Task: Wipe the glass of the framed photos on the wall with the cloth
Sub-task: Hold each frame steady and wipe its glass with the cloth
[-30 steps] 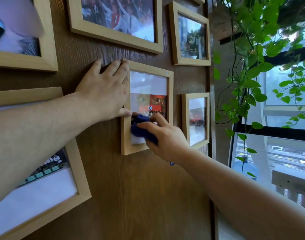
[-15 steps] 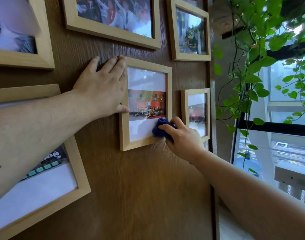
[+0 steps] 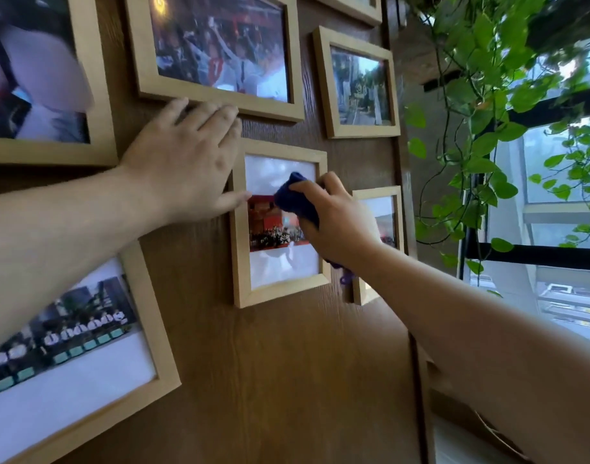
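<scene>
A small light-wood framed photo (image 3: 241,262) hangs at the middle of the brown wooden wall (image 3: 287,380). Its glass (image 3: 282,266) covers a red group picture between white bands. My right hand (image 3: 337,222) is closed around a bunched dark blue cloth (image 3: 295,197) and presses it on the upper right part of that glass. My left hand (image 3: 186,162) lies flat on the wall with fingers spread, its thumb resting on the frame's left edge. A loose end of the cloth hangs below my right wrist.
Other wooden frames surround it: a wide one above (image 3: 220,98), one upper right (image 3: 360,128), a narrow one (image 3: 395,209) behind my right hand, big ones upper left (image 3: 99,95) and lower left (image 3: 146,329). Trailing green vines (image 3: 481,128) hang beside a window (image 3: 561,182) at right.
My right hand has carried the cloth from the glass's lower right corner up to its upper right part. The left hand stays on the frame's left edge. The view has tilted down.
</scene>
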The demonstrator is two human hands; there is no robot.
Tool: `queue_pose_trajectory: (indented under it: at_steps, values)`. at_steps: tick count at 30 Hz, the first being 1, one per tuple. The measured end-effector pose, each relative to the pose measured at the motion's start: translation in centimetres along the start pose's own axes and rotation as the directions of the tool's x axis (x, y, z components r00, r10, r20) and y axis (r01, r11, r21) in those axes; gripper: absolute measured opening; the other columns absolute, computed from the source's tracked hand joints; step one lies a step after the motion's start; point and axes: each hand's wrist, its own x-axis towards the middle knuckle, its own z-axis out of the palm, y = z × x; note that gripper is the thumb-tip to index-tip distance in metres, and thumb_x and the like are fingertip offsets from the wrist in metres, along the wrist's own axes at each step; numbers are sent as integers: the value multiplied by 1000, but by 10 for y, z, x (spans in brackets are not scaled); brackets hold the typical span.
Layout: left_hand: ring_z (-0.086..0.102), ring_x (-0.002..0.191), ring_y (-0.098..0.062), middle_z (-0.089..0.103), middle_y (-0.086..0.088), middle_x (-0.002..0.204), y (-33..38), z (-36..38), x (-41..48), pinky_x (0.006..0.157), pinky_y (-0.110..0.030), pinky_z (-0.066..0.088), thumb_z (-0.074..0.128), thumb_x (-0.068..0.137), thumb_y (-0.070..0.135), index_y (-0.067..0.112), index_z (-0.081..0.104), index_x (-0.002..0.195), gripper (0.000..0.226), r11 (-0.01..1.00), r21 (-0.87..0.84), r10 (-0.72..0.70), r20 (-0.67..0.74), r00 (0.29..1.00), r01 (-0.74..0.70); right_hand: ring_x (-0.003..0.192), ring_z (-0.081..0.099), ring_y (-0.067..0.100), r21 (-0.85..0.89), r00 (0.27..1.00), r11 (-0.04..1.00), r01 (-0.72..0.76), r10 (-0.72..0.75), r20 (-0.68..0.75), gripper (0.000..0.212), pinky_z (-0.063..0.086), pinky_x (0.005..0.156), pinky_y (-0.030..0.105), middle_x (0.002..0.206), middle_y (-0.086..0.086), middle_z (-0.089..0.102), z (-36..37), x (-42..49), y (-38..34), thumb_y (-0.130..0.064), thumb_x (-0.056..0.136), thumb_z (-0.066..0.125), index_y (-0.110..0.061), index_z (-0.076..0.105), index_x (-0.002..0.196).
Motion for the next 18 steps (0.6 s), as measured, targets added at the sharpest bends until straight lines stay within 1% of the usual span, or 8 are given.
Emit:
queue_pose_trajectory:
  at_steps: [3,5,7,9,11,14,16,18]
  values:
    - [30,135,-39,34,-27,146,-31,-19,10,110,-54,28,39,79,63,-4,29,138,90,1000,16,-23,-71,997,24,74,55,24,30,997,1000,0,2,-78,43,48,54,34,113,4,49,-13,40,-11,-29,85,57,-26,47,127]
    - [30,136,-39,33,-27,147,-53,-28,18,110,-52,28,42,79,62,-2,29,139,89,996,54,-69,-82,994,74,76,53,22,63,990,998,19,-10,-143,44,43,55,31,114,4,49,-20,72,-19,-31,85,57,-27,47,127]
    - [28,137,-37,32,-24,149,-70,-35,24,112,-50,26,41,78,64,0,28,141,91,989,93,-108,-72,992,114,74,51,19,72,982,996,51,-37,-187,45,38,52,26,113,3,49,-26,101,-26,-34,85,56,-28,45,128]
    - [27,138,-35,31,-21,150,-82,-43,29,113,-49,26,32,76,71,3,27,142,95,983,115,-139,-49,989,144,72,48,16,68,969,994,83,-65,-238,44,29,49,20,113,3,49,-33,131,-32,-36,85,54,-29,45,127]
    - [24,140,-31,29,-17,152,-90,-49,33,114,-49,24,15,70,77,5,24,144,104,978,132,-164,-6,986,163,71,44,14,81,956,991,105,-78,-284,43,22,48,17,113,4,50,-38,157,-38,-36,84,54,-29,46,126]
    - [20,142,-29,26,-15,154,-97,-49,37,115,-49,22,-3,61,81,7,20,145,114,969,164,-192,43,980,183,72,42,12,111,941,985,132,-89,-326,43,23,48,17,113,4,49,-44,191,-48,-36,84,53,-29,45,125]
    - [21,141,-29,28,-15,153,-103,-43,38,115,-50,23,-3,63,81,6,22,144,114,966,190,-188,37,982,177,73,43,11,134,936,981,142,-89,-341,44,25,48,18,112,2,48,-45,210,-55,-35,83,55,-31,43,126]
    - [21,141,-29,29,-14,151,-109,-38,40,114,-52,24,4,66,83,5,24,143,111,964,203,-183,24,983,174,70,46,12,154,930,977,145,-81,-358,44,29,46,20,106,0,45,-46,227,-65,-33,82,55,-30,44,125]
